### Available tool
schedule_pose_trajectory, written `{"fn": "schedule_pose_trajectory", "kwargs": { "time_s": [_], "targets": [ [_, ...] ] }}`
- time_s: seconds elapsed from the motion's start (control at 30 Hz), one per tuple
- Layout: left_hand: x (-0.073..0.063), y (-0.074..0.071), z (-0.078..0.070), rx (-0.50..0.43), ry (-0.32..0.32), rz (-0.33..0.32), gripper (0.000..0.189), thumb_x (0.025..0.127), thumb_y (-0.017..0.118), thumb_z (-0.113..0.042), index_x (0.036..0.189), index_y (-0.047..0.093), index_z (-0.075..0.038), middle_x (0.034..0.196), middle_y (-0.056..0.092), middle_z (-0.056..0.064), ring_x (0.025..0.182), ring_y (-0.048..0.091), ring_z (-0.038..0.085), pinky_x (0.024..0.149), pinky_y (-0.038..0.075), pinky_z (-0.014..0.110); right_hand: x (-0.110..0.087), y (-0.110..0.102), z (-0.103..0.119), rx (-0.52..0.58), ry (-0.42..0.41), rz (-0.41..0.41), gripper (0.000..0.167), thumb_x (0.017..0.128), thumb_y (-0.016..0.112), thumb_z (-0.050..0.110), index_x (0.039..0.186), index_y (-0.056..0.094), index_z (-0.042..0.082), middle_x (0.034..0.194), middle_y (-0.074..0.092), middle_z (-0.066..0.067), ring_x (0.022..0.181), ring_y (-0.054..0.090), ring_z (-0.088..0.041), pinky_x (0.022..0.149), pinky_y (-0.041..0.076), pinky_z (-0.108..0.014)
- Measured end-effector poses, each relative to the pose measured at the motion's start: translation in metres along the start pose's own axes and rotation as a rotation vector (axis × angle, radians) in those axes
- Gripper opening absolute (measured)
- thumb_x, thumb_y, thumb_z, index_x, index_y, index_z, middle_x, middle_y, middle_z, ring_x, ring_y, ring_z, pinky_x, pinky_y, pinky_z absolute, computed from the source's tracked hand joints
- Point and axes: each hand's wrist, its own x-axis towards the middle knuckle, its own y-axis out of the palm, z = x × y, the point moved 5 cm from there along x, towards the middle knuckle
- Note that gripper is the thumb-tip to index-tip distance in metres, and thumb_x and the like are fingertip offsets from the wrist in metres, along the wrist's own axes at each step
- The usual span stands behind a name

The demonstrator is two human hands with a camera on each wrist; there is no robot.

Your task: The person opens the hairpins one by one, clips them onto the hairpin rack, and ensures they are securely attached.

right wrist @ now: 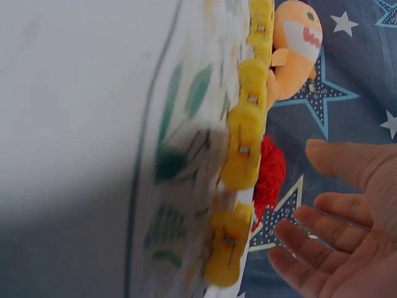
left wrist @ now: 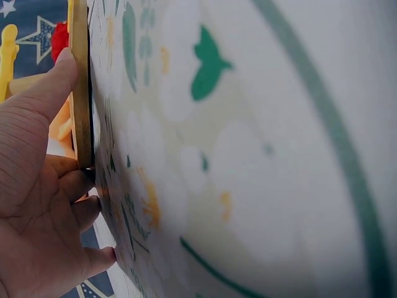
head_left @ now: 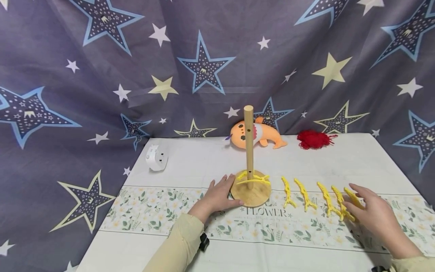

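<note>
My left hand (head_left: 217, 194) grips the left edge of a wooden stand's round base (head_left: 253, 196), thumb at the front and fingers further back. In the left wrist view the thumb (left wrist: 53, 84) lies against the base's rim. An upright post (head_left: 249, 143) rises from the base. One yellow clip (head_left: 251, 181), its two curved arms apart, sits low around the post. My right hand (head_left: 375, 209) hovers over the rightmost yellow clip (head_left: 353, 196), fingers spread. The right wrist view shows a gap between the fingers and the yellow clips (right wrist: 245, 146), which have small metal springs.
Several long yellow clips (head_left: 305, 194) lie in a row right of the stand. Behind are an orange plush shark (head_left: 272, 134), a heap of red yarn (head_left: 312, 139) and a white plug adapter (head_left: 156, 157). A star-patterned curtain (head_left: 210, 102) hangs at the table's back edge.
</note>
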Motion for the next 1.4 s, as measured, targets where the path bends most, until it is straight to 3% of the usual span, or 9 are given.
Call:
{"fn": "schedule_pose_trajectory", "kwargs": {
  "time_s": [0.3, 0.4, 0.6, 0.8, 0.9, 1.0, 1.13, 1.3, 1.4],
  "targets": [
    [-0.002, -0.002, -0.003, -0.012, 0.012, -0.007, 0.101, 0.084, 0.066, -0.061, 0.158, 0.017, -0.014, 0.161, 0.022, 0.005, 0.148, 0.016, 0.024, 0.118, 0.005, 0.054, -0.002, 0.003, -0.024, -0.088, 0.071, 0.035, 0.077, 0.077, 0.081, 0.027, 0.128, 0.046, -0.019, 0.123, 0.045, -0.043, 0.103, 0.049, -0.057, 0.081, 0.043, -0.068],
    [-0.002, -0.002, -0.003, -0.01, 0.012, -0.01, 0.101, 0.084, 0.066, -0.061, 0.158, 0.017, -0.014, 0.161, 0.022, 0.005, 0.148, 0.016, 0.025, 0.118, 0.005, 0.054, -0.002, 0.006, -0.031, -0.098, 0.106, 0.086, 0.087, 0.074, 0.083, 0.035, 0.128, 0.044, -0.02, 0.122, 0.044, -0.043, 0.103, 0.049, -0.057, 0.084, 0.042, -0.067],
    [-0.001, 0.0, -0.001, 0.005, 0.005, 0.0, 0.101, 0.083, 0.065, -0.063, 0.158, 0.015, -0.016, 0.161, 0.021, 0.003, 0.148, 0.015, 0.023, 0.118, 0.004, 0.052, -0.005, 0.009, -0.042, -0.108, 0.133, 0.142, 0.104, 0.068, 0.083, 0.053, 0.128, 0.042, -0.022, 0.113, 0.049, -0.042, 0.095, 0.054, -0.053, 0.077, 0.047, -0.062],
    [0.0, 0.001, 0.0, 0.003, 0.006, -0.003, 0.101, 0.083, 0.064, -0.064, 0.158, 0.016, -0.017, 0.161, 0.021, 0.003, 0.148, 0.015, 0.023, 0.118, 0.004, 0.053, -0.006, 0.013, -0.048, -0.096, 0.163, 0.221, 0.115, 0.063, 0.083, 0.06, 0.127, 0.04, -0.025, 0.104, 0.054, -0.039, 0.092, 0.056, -0.049, 0.076, 0.048, -0.059],
    [-0.001, 0.001, 0.001, 0.004, 0.008, -0.008, 0.101, 0.083, 0.065, -0.064, 0.158, 0.017, -0.016, 0.161, 0.022, 0.003, 0.148, 0.015, 0.023, 0.118, 0.005, 0.053, -0.007, 0.013, -0.049, -0.103, 0.175, 0.238, 0.109, 0.06, 0.085, 0.058, 0.12, 0.046, -0.024, 0.093, 0.057, -0.032, 0.085, 0.057, -0.043, 0.072, 0.049, -0.055],
    [-0.001, 0.0, 0.001, 0.004, 0.006, -0.008, 0.101, 0.083, 0.065, -0.064, 0.158, 0.016, -0.017, 0.161, 0.021, 0.003, 0.148, 0.015, 0.023, 0.118, 0.004, 0.053, -0.01, 0.013, -0.048, -0.111, 0.18, 0.232, 0.086, 0.062, 0.088, 0.049, 0.101, 0.052, -0.019, 0.08, 0.053, -0.02, 0.074, 0.052, -0.032, 0.065, 0.046, -0.047],
    [-0.001, 0.0, 0.001, 0.002, 0.004, -0.004, 0.102, 0.083, 0.065, -0.064, 0.158, 0.016, -0.017, 0.161, 0.021, 0.003, 0.148, 0.015, 0.023, 0.118, 0.004, 0.053, -0.012, 0.012, -0.048, -0.119, 0.195, 0.21, 0.06, 0.068, 0.088, 0.032, 0.09, 0.055, -0.013, 0.076, 0.052, -0.016, 0.071, 0.05, -0.028, 0.065, 0.044, -0.047],
    [-0.001, 0.0, 0.0, 0.013, 0.012, -0.005, 0.101, 0.083, 0.065, -0.064, 0.158, 0.017, -0.016, 0.161, 0.022, 0.004, 0.148, 0.016, 0.024, 0.118, 0.006, 0.054, -0.011, 0.008, -0.051, -0.119, 0.215, 0.186, 0.05, 0.072, 0.085, 0.025, 0.09, 0.057, -0.012, 0.077, 0.055, -0.016, 0.072, 0.052, -0.028, 0.068, 0.046, -0.05],
    [-0.001, -0.001, -0.001, 0.012, 0.012, -0.012, 0.101, 0.083, 0.065, -0.063, 0.158, 0.018, -0.014, 0.16, 0.023, 0.005, 0.148, 0.017, 0.025, 0.118, 0.007, 0.054, -0.01, 0.005, -0.053, -0.111, 0.224, 0.174, 0.054, 0.074, 0.084, 0.027, 0.095, 0.056, -0.015, 0.079, 0.057, -0.019, 0.073, 0.055, -0.032, 0.068, 0.046, -0.051]
  ]
}}
